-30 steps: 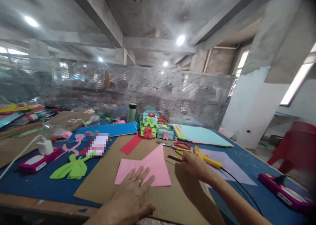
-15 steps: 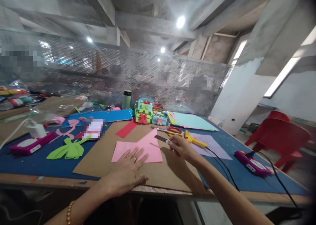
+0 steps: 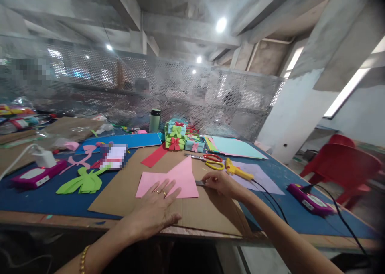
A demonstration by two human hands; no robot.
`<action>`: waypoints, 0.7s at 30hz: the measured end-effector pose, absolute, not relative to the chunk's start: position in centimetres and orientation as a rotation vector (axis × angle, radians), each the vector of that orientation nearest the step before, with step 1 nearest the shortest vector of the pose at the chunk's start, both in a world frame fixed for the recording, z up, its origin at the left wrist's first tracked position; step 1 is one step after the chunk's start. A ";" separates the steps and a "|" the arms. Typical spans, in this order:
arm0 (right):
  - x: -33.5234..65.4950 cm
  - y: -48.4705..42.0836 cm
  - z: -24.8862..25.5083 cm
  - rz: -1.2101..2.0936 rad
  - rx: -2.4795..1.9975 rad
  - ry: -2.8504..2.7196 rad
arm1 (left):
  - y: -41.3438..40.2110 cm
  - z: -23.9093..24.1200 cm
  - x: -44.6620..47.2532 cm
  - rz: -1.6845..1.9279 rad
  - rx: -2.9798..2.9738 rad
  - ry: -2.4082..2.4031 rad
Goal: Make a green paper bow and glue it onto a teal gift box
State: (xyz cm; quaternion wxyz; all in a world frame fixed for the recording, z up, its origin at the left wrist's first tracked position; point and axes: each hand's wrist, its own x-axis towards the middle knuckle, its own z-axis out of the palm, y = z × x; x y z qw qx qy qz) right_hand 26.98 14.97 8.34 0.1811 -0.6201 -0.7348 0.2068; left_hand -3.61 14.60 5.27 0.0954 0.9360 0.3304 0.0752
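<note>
My left hand (image 3: 161,203) lies flat with fingers spread on a pink sheet of paper (image 3: 183,181), pressing it on brown cardboard. The sheet is folded, with a pointed flap rising at its upper right. My right hand (image 3: 219,182) pinches a flat metal blade (image 3: 199,183) at the sheet's right edge. The blade's far end is hidden at the paper; I cannot tell whether it lies inside the fold or beneath the sheet. Scissors with red handles (image 3: 213,158) and scissors with yellow handles (image 3: 215,166) lie just beyond my right hand.
The cardboard (image 3: 120,193) covers part of the blue tabletop. A yellow glue gun (image 3: 239,171) lies right, its cord near my forearm. Purple power strips (image 3: 309,199) sit at both sides. Behind are small paper boxes with bows (image 3: 175,135) and a green bottle (image 3: 154,120). Green paper cutouts (image 3: 81,181) lie left.
My right hand has moved slightly down, bringing the blade from above the cardboard to the pink sheet's right edge, where its end is now hidden. The left hand has stayed in place.
</note>
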 end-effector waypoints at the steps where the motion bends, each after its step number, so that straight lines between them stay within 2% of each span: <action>1: 26.8 14.7 8.3 0.607 -1.736 -2.087 | 14.6 5.3 -3.6 0.223 2.771 0.984; 21: 26.4 12.0 7.4 0.574 -1.548 -2.221 | 14.9 4.5 -3.8 0.247 2.814 0.990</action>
